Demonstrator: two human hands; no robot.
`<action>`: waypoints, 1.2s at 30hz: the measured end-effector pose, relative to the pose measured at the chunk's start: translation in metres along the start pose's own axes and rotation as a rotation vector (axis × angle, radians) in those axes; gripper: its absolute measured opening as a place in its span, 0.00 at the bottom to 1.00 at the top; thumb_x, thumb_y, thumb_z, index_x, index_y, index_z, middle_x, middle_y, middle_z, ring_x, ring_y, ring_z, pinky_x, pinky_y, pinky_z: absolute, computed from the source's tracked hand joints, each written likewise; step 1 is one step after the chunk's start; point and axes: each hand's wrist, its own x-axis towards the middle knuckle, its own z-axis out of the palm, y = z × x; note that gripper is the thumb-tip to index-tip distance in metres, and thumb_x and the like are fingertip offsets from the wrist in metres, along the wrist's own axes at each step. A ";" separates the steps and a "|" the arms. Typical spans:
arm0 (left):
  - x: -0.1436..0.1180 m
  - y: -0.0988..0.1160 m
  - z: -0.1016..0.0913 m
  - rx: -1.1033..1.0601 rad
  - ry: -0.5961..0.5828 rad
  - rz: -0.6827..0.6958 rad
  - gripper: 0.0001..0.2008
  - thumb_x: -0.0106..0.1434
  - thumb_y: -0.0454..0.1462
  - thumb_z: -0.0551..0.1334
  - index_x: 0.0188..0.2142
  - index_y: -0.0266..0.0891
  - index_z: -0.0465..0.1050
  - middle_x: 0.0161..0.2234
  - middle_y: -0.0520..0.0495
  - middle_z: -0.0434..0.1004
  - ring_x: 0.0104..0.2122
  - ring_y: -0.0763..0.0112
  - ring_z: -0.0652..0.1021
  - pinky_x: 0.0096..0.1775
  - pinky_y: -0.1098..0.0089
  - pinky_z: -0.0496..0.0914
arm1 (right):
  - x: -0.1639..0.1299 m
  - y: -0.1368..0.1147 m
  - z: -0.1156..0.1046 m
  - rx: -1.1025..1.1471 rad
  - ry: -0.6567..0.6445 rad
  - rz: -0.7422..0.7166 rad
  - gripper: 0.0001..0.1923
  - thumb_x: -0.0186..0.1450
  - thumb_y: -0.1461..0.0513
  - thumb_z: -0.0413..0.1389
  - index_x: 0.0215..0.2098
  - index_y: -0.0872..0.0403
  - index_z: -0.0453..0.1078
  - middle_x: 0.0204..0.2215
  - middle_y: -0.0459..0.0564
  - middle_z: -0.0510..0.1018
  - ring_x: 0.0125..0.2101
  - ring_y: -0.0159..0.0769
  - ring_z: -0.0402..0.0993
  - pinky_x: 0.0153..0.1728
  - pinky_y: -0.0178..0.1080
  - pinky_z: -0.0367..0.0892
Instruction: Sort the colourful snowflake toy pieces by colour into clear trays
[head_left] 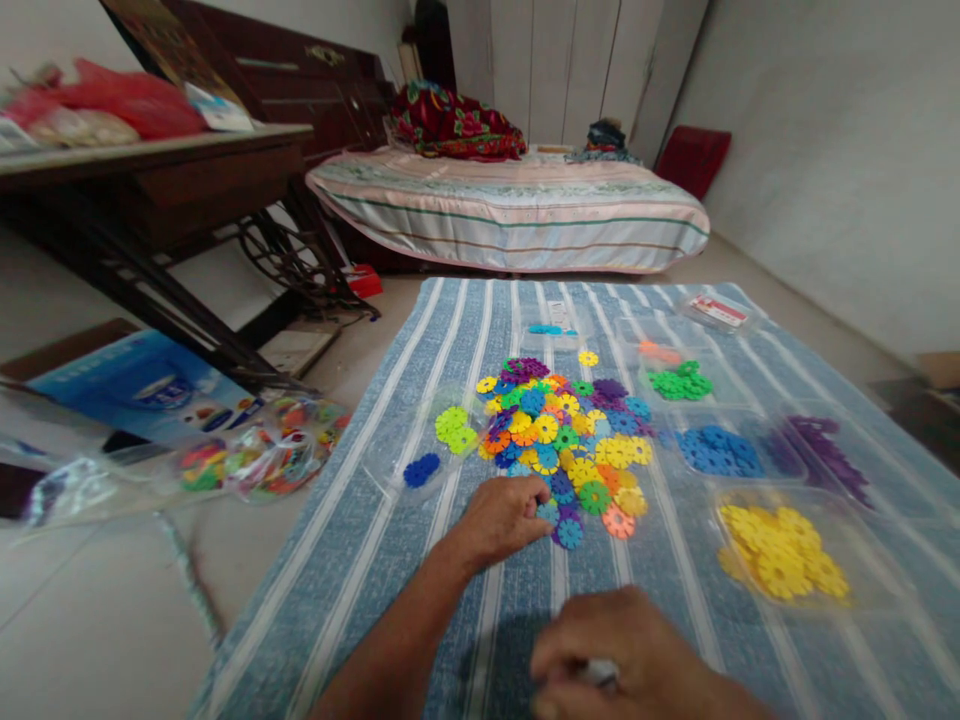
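A person sat over a blue striped cloth (420,560) spread on the floor, sorting small flower-shaped plastic discs. The left hand (501,518) rested at the near edge of a mixed pile of discs (566,430), its fingers curled down onto a blue disc (568,532); whether they actually pinched one could not be told. The right hand (626,650) hovered low in front, closed in a loose fist around something pale and small, mostly hidden. Clear trays ringed the pile, holding yellow discs (784,560), blue discs (712,450), purple discs (821,450) and green discs (679,382). Risk lay in the crowding: a sweep of the left wrist could scatter the pile or push discs into the wrong tray, and the light, see-through trays could be nudged or tipped by a sleeve or forearm. Discs near the cloth's edge might slide onto the bare floor. A bag of discs (262,455) lay off the cloth to the left. A small label (718,311) on a far tray and a blue printed box (142,385) carried writing, but none was legible.
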 end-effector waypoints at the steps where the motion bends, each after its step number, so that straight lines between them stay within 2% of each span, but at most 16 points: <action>1: 0.000 0.000 0.000 -0.003 0.003 0.000 0.06 0.51 0.36 0.63 0.31 0.40 0.71 0.20 0.58 0.64 0.23 0.76 0.65 0.26 0.75 0.54 | 0.007 0.011 -0.001 -0.146 0.070 0.071 0.14 0.66 0.57 0.46 0.36 0.49 0.74 0.26 0.48 0.78 0.28 0.35 0.73 0.31 0.38 0.66; 3: 0.000 -0.001 0.001 -0.010 0.012 0.010 0.05 0.50 0.36 0.63 0.29 0.40 0.70 0.20 0.58 0.64 0.22 0.77 0.65 0.26 0.75 0.54 | 0.016 0.030 -0.002 -0.515 0.193 0.222 0.13 0.65 0.63 0.47 0.38 0.55 0.73 0.28 0.54 0.78 0.29 0.40 0.74 0.31 0.39 0.64; 5: 0.001 -0.003 0.001 -0.015 0.017 0.023 0.05 0.50 0.36 0.62 0.27 0.39 0.68 0.20 0.58 0.64 0.23 0.77 0.65 0.26 0.75 0.53 | 0.021 0.044 -0.002 -0.816 0.222 0.342 0.12 0.63 0.64 0.49 0.41 0.56 0.72 0.30 0.56 0.79 0.30 0.42 0.75 0.30 0.39 0.62; 9: 0.001 -0.005 0.002 -0.026 -0.003 0.017 0.05 0.51 0.37 0.62 0.25 0.39 0.66 0.20 0.58 0.64 0.23 0.77 0.65 0.26 0.76 0.54 | 0.025 0.053 -0.003 -0.940 0.141 0.452 0.07 0.62 0.65 0.51 0.36 0.55 0.71 0.27 0.53 0.79 0.29 0.42 0.75 0.26 0.36 0.56; 13: 0.001 -0.005 0.000 -0.078 -0.005 0.016 0.07 0.52 0.37 0.61 0.22 0.38 0.65 0.18 0.58 0.63 0.23 0.78 0.65 0.25 0.76 0.54 | 0.024 0.054 -0.005 -0.863 0.167 0.475 0.04 0.61 0.65 0.52 0.34 0.53 0.69 0.29 0.51 0.79 0.29 0.40 0.75 0.25 0.35 0.51; 18: 0.000 -0.005 0.000 -0.194 -0.002 0.014 0.10 0.53 0.38 0.60 0.20 0.36 0.65 0.18 0.57 0.63 0.22 0.78 0.65 0.24 0.76 0.55 | 0.023 0.061 -0.013 -0.615 0.228 0.492 0.01 0.57 0.64 0.55 0.28 0.52 0.67 0.21 0.43 0.74 0.23 0.32 0.69 0.23 0.33 0.47; 21: 0.000 -0.005 0.001 -0.306 -0.041 0.000 0.09 0.53 0.39 0.61 0.22 0.35 0.68 0.18 0.57 0.64 0.22 0.78 0.65 0.24 0.77 0.57 | 0.022 0.064 -0.015 -0.428 0.252 0.429 0.05 0.56 0.63 0.56 0.23 0.53 0.65 0.18 0.40 0.69 0.21 0.28 0.64 0.23 0.31 0.49; 24: -0.001 -0.004 0.001 -0.435 -0.101 -0.008 0.09 0.53 0.39 0.61 0.24 0.35 0.70 0.18 0.56 0.66 0.21 0.79 0.65 0.24 0.78 0.58 | 0.022 0.066 -0.013 -0.289 0.320 0.392 0.07 0.57 0.62 0.55 0.22 0.53 0.63 0.17 0.39 0.66 0.20 0.26 0.60 0.22 0.30 0.49; 29: -0.004 -0.003 0.001 -0.595 -0.206 -0.031 0.11 0.56 0.41 0.59 0.28 0.34 0.71 0.19 0.56 0.68 0.18 0.81 0.65 0.22 0.78 0.58 | 0.022 0.066 -0.008 -0.202 0.442 0.344 0.08 0.58 0.62 0.54 0.22 0.53 0.61 0.16 0.38 0.63 0.18 0.25 0.58 0.21 0.30 0.49; 34: -0.003 -0.004 0.000 -0.621 -0.256 -0.039 0.13 0.56 0.43 0.59 0.29 0.34 0.72 0.20 0.55 0.70 0.17 0.82 0.66 0.21 0.79 0.60 | 0.022 0.069 -0.007 -0.148 0.483 0.368 0.09 0.58 0.60 0.54 0.22 0.53 0.61 0.15 0.38 0.62 0.18 0.25 0.57 0.21 0.30 0.50; 36: -0.003 -0.005 0.000 -0.639 -0.266 -0.040 0.13 0.56 0.44 0.60 0.28 0.34 0.72 0.20 0.55 0.70 0.17 0.82 0.66 0.21 0.79 0.60 | 0.021 0.069 -0.007 -0.133 0.493 0.388 0.06 0.58 0.59 0.54 0.25 0.53 0.64 0.16 0.38 0.62 0.18 0.26 0.58 0.21 0.30 0.51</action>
